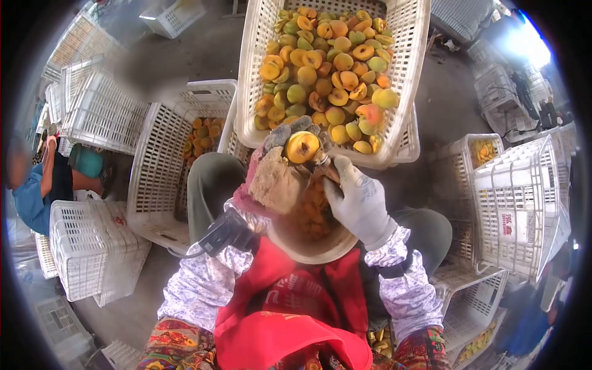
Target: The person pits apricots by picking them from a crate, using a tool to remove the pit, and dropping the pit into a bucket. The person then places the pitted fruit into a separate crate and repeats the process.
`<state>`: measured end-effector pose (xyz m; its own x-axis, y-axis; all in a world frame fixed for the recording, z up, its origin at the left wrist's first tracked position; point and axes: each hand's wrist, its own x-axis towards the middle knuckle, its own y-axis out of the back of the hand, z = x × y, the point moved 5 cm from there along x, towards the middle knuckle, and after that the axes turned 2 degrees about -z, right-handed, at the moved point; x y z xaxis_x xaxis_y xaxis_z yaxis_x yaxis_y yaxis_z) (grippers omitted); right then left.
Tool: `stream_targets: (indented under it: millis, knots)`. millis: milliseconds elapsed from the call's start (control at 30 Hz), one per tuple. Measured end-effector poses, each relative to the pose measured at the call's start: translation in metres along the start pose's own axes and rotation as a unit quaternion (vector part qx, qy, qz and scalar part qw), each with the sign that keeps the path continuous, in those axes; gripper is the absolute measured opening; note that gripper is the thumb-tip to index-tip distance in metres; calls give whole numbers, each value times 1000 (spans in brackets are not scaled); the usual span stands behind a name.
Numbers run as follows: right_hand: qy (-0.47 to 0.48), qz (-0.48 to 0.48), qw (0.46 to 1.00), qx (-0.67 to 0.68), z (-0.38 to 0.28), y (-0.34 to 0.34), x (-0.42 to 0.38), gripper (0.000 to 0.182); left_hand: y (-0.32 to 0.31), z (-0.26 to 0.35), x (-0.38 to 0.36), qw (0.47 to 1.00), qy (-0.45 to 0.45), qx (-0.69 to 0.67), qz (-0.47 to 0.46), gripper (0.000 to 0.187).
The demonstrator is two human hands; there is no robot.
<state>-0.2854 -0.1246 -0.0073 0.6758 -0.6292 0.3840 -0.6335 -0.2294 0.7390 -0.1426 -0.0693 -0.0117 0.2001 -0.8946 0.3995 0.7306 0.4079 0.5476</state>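
My left hand (275, 177), in a thick, worn, stained glove, is closed around a halved yellow peach (302, 147), its cut face turned up with a dark hollow at the centre. In a pale grey glove, my right hand (360, 202) grips a small pitting tool (332, 171) with a brownish handle. The tool's metal end meets the right edge of the peach half. Below both hands, a round tub (317, 256) sits between my knees, with orange fruit pieces inside. Just beyond, a white plastic crate (248, 86) holds many peaches, whole and halved, yellow to green.
Another white crate (143, 185) with some fruit stands to the left, near my knee. Stacked crates (92, 246) are farther left, by a seated person (40, 191). More crates (515, 203) line the right side. A red apron (283, 333) covers my lap.
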Motion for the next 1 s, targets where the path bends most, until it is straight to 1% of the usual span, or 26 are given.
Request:
stream_targets:
  millis: [33, 67, 100, 133, 167, 200, 233, 267, 300, 333, 400, 433, 467, 533, 567, 600, 667, 700, 767, 800, 833, 867, 900, 933, 1000]
  knots:
    - [6, 6, 1000, -19, 1, -3, -2, 31, 1, 0, 1, 982, 58, -177, -12, 45]
    - [9, 9, 1000, -20, 0, -1, -1, 31, 0, -5, 0, 983, 54, -176, -11, 45]
    - [-13, -12, 1000, -18, -1, -1, 1, 31, -9, -30, -7, 840, 186, -508, 31, 47]
    - [-33, -32, 999, -15, -1, -2, 2, 31, -27, -51, -19, 573, 288, -765, 67, 50]
    - [-42, -34, 999, 4, 0, -2, 1, 31, -19, -67, -29, 877, 150, -456, 20, 49]
    - [-37, -33, 999, 4, 0, -3, 0, 31, -11, -55, -20, 878, 147, -454, 23, 49]
    - [-36, -32, 999, 20, 2, -4, -1, 32, -3, -34, -9, 781, 178, -597, 45, 45]
    - [-37, -31, 998, 35, 2, -4, -2, 33, -2, -21, -2, 659, 204, -722, 65, 41]
    - [-40, -27, 997, 62, 1, -4, -3, 38, -3, -17, 1, 602, 187, -774, 67, 45]
    - [-39, -29, 997, 61, 0, -3, -2, 38, -2, -13, 3, 601, 186, -774, 69, 45]
    - [-58, -42, 994, 83, -1, -3, -1, 39, 4, -2, 6, 673, 169, -718, 55, 51]
    - [-58, -43, 994, 82, -1, -3, 0, 39, 4, -4, 4, 686, 196, -699, 52, 57]
    - [-56, -36, 995, 77, 0, -4, 0, 38, 6, -5, 5, 685, 195, -700, 53, 57]
    - [-52, -32, 996, 72, 0, -6, 0, 38, 16, -2, 10, 780, 127, -612, 27, 60]
    - [-56, -30, 995, 80, 1, -8, 1, 38, 19, 0, 11, 820, 121, -560, 19, 60]
    - [-59, -27, 994, 89, 2, -9, 1, 37, 20, 1, 12, 819, 120, -561, 23, 60]
    - [-54, -22, 994, 92, 2, -10, 2, 38, 21, 1, 13, 869, 128, -477, 19, 65]
    - [-52, -13, 994, 97, 3, -11, 2, 38, 22, 0, 13, 869, 127, -478, 21, 65]
    - [-54, -18, 994, 88, 6, -14, 1, 38, 18, -5, 13, 812, 143, -565, 26, 57]
    - [-58, -22, 995, 80, 7, -15, 0, 38, 16, -8, 14, 812, 142, -566, 26, 57]
    - [-58, -21, 995, 80, 7, -14, 1, 38, 12, -14, 13, 765, 173, -619, 42, 55]
    - [-33, -6, 997, 67, 4, -13, 3, 38, 8, -18, 14, 714, 204, -668, 57, 53]
    - [-10, 8, 998, 55, 1, -11, 4, 38, 5, -18, 16, 684, 215, -694, 66, 48]
    - [-15, 10, 998, 55, 0, -12, 4, 38, 2, -25, 14, 683, 218, -694, 62, 48]
    - [-25, 13, 999, 37, 1, -13, 4, 38, -20, -57, -2, 550, 271, -788, 45, 42]
